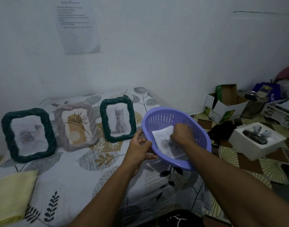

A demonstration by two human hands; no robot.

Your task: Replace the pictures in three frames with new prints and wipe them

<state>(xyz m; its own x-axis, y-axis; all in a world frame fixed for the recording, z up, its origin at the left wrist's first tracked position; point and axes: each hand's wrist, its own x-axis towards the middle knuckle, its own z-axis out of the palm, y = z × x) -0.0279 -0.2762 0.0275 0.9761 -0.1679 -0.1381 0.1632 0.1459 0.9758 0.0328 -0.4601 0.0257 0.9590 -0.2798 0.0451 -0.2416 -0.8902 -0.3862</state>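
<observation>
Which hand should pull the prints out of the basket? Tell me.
Right. The right hand is inside the purple basket, directly over the prints; the left hand is busy gripping the basket's rim.

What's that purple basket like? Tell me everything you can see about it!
The purple basket is oval and looks like plastic, with thin slots round its wall and a smooth rim. It is tilted toward the camera at the right edge of the bed. The left hand grips its near rim; the right hand reaches inside onto paper prints lying in it, the top one showing a grey rose. Its fingers are too blurred to tell if they pinch.
</observation>
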